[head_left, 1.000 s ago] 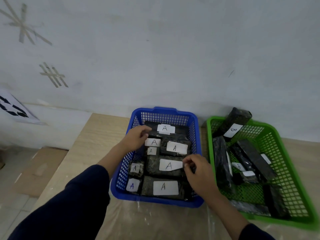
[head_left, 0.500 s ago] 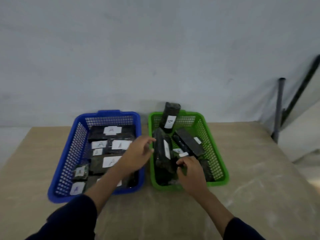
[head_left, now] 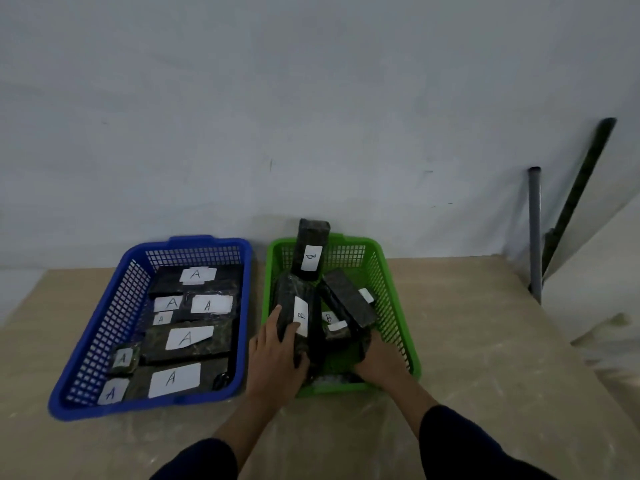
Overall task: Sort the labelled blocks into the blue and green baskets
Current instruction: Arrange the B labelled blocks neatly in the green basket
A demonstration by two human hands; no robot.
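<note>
**Both hands in green basket, tidying B blocks**

Left hand (head_left: 277, 355) grips the long B block (head_left: 298, 320) lying in the green basket (head_left: 398, 313). Right hand (head_left: 381, 363) reaches among blocks there, grip hidden. Blocks look stiff, wrapped, slippery; hold mid-length. Blue basket (head_left: 104, 327), left of green, holds A blocks.

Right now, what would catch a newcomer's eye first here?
Two bright baskets side by side on the table: the blue basket on the left holds blocks labelled A, the green basket on the right holds B blocks. Both hands reach into the green one, the left hand gripping a long B block.
</note>
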